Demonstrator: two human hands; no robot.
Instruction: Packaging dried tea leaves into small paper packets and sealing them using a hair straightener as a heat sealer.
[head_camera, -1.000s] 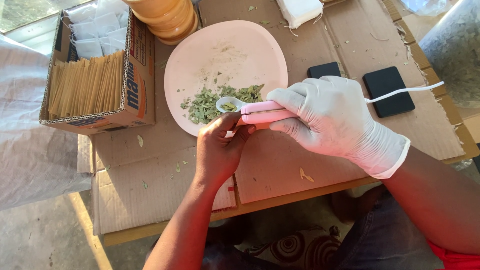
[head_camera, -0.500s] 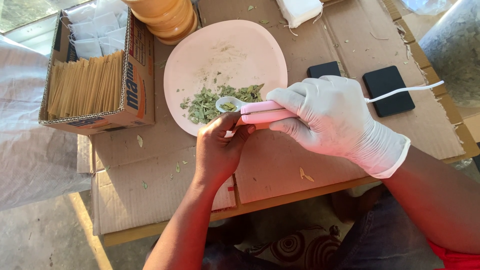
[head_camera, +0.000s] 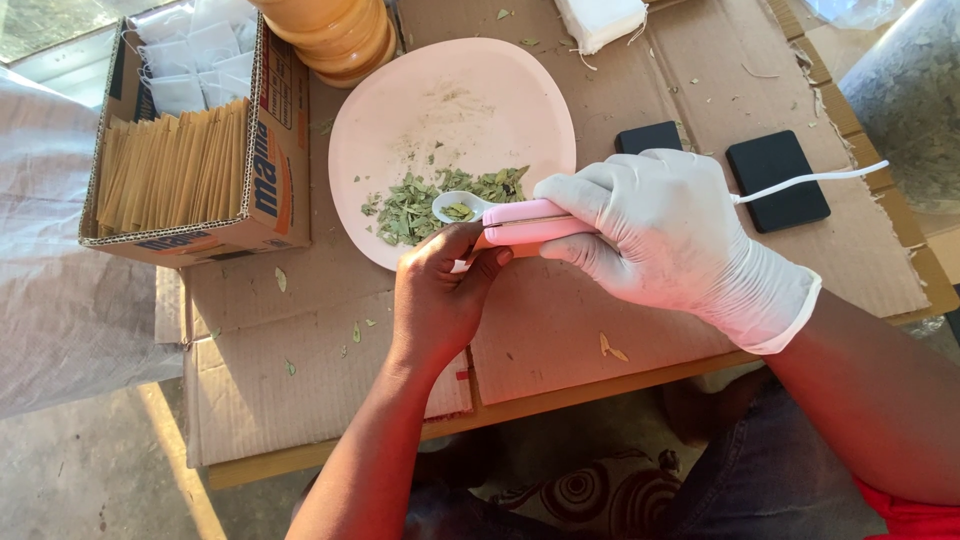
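Nothing has shifted over the last second: both hands hold as before, so the loaded scoop is paused. The gloved right hand (head_camera: 670, 235) has its grip clamped on the pink spoon-scale (head_camera: 515, 218), its long axis level, bowl pointing left over the pink plate (head_camera: 450, 100). Just below the bowl, the bare left hand (head_camera: 440, 290) pinches something small and white; what it is, I cannot tell. Dried green leaves (head_camera: 420, 200) lie under the bowl.

Gloved right hand (head_camera: 670, 235) clenched, bare left hand (head_camera: 440, 295) curled, grips touching.
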